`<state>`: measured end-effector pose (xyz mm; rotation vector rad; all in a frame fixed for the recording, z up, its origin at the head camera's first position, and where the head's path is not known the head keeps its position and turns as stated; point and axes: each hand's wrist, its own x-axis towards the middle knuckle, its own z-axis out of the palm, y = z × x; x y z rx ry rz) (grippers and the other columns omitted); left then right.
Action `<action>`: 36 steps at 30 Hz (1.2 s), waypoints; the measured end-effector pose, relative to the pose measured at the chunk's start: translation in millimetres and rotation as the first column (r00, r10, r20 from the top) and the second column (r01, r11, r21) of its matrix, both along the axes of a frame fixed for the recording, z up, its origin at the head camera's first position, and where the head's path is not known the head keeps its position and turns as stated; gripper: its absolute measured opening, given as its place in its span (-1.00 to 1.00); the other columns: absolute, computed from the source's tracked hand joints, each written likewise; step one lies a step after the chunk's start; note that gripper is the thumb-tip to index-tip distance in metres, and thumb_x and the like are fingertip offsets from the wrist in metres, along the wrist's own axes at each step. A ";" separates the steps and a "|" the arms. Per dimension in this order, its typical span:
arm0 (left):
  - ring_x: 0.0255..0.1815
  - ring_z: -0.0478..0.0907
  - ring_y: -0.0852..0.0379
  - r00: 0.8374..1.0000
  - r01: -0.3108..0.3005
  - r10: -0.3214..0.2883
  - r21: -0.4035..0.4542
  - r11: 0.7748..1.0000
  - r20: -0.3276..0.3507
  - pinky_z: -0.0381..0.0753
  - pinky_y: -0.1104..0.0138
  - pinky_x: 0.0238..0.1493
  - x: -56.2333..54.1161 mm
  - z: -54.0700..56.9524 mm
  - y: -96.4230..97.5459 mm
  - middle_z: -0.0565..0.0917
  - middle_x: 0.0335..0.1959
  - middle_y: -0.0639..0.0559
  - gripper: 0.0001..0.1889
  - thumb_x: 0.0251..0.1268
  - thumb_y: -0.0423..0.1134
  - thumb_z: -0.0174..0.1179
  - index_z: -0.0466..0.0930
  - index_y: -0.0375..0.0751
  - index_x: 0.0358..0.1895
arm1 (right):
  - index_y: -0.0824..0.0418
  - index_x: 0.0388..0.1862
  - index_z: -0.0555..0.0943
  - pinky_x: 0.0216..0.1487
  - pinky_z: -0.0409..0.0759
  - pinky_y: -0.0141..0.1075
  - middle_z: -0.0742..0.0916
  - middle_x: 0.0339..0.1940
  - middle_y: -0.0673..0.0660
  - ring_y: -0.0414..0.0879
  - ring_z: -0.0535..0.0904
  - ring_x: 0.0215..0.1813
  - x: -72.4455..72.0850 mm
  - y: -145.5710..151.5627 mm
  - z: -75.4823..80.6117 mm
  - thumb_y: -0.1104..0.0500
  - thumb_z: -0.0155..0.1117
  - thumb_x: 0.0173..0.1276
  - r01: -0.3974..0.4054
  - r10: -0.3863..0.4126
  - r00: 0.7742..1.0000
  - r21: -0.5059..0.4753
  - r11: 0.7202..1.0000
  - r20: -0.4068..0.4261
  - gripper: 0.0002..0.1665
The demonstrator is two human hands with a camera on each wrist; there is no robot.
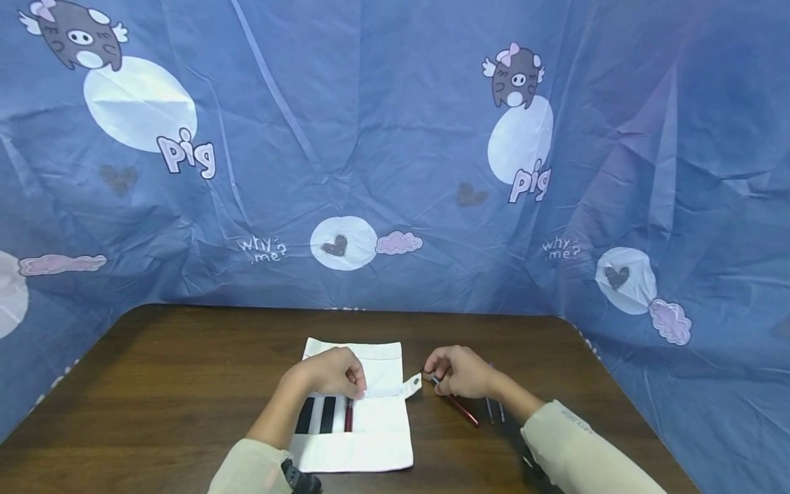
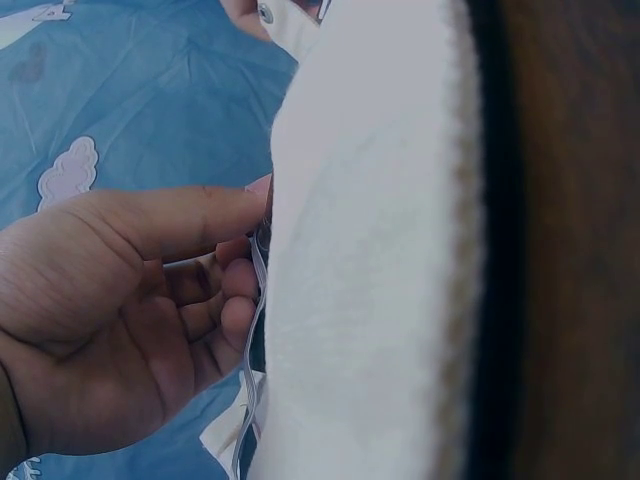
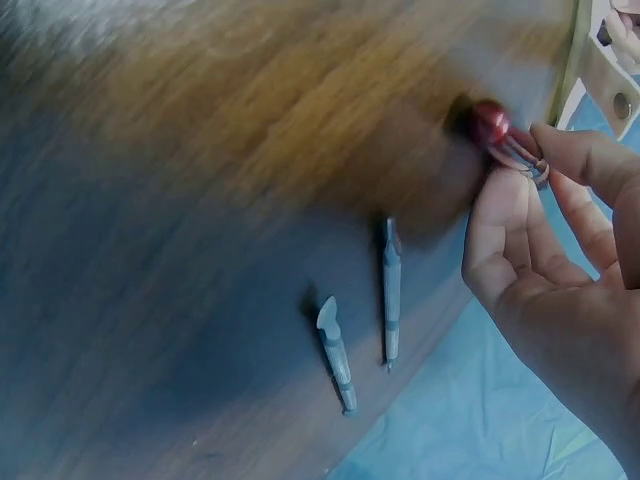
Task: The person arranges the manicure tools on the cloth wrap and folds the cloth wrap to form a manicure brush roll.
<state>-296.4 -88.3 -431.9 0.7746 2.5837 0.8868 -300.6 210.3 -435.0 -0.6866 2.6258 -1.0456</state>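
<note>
A white fabric tool roll (image 1: 379, 453) lies unfolded on the table, with black and white strips (image 1: 328, 414) showing and a red-handled tool (image 1: 348, 416) in it. My left hand (image 1: 333, 374) is over its middle, fingertips pinching the edge of a clear plastic flap (image 2: 250, 345) by that tool's upper end. The roll hides part of the left fingertips in the left wrist view. To the right of the roll, my right hand (image 1: 464, 372) pinches a second red-handled tool (image 1: 464, 412) by its silvery metal part. Its rounded red end (image 3: 491, 121) points away from the palm.
Two slim silver tools (image 3: 391, 300) (image 3: 337, 360) lie side by side on the brown wooden table (image 1: 185, 384), right of the roll. A snap tab (image 1: 413, 385) sticks out from the roll's right side. Behind the table hangs a blue printed cloth (image 1: 420, 288).
</note>
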 end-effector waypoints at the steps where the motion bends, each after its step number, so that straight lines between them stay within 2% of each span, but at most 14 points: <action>1: -0.46 0.44 0.21 1.000 0.000 0.000 -0.002 1.000 -0.002 0.47 0.27 -0.33 -0.1 0.0 0.1 0.60 -0.56 0.15 -0.86 0.18 -0.37 0.45 0.70 -0.08 -0.46 | 0.29 -0.14 0.65 -0.44 0.55 -0.38 0.64 -0.37 0.15 -0.21 0.55 -0.46 -0.1 -0.5 0.3 0.56 0.40 0.03 -0.005 0.005 1.000 0.004 1.000 -0.003 -0.61; 12: -0.44 0.45 0.21 1.000 -0.002 0.002 -0.016 1.000 -0.008 0.48 0.27 -0.32 0.4 -0.1 1.6 0.60 -0.55 0.16 -0.86 0.20 -0.36 0.43 0.70 -0.08 -0.46 | 0.27 -0.12 0.66 -0.36 0.55 -0.36 0.68 -0.34 0.13 -0.12 0.58 -0.33 -2.2 0.3 10.4 0.51 0.39 0.05 -0.048 0.049 0.997 0.021 0.999 -0.063 -0.61; 23: -0.43 0.46 0.19 1.000 -0.023 0.023 -0.037 0.999 -0.002 0.48 0.26 -0.30 3.0 2.5 1.8 0.60 -0.54 0.16 -0.86 0.21 -0.36 0.41 0.69 -0.08 -0.45 | 0.27 -0.07 0.66 -0.32 0.56 -0.37 0.68 -0.33 0.09 -0.16 0.57 -0.32 -14.6 -7.2 25.6 0.47 0.40 0.08 -0.047 0.047 0.992 0.007 0.999 -0.118 -0.61; 30: -0.41 0.45 0.20 1.000 -0.015 0.015 -0.041 0.999 -0.012 0.47 0.25 -0.29 2.1 2.5 0.8 0.60 -0.54 0.17 -0.86 0.23 -0.36 0.39 0.68 -0.06 -0.45 | 0.29 0.07 0.62 -0.32 0.59 -0.33 0.67 -0.28 0.13 -0.14 0.59 -0.30 -23.5 -23.6 39.4 0.44 0.40 0.16 0.008 -0.015 0.996 -0.078 0.997 -0.084 -0.54; 36: -0.43 0.46 0.20 1.000 -0.012 0.012 -0.029 0.999 -0.019 0.47 0.26 -0.30 1.0 3.1 0.4 0.60 -0.56 0.17 -0.86 0.21 -0.37 0.39 0.69 -0.08 -0.47 | 0.30 0.20 0.58 -0.43 0.59 -0.29 0.63 -0.28 0.14 -0.12 0.56 -0.39 -29.9 -45.0 44.9 0.43 0.33 0.21 0.052 -0.061 0.997 -0.189 0.981 -0.039 -0.47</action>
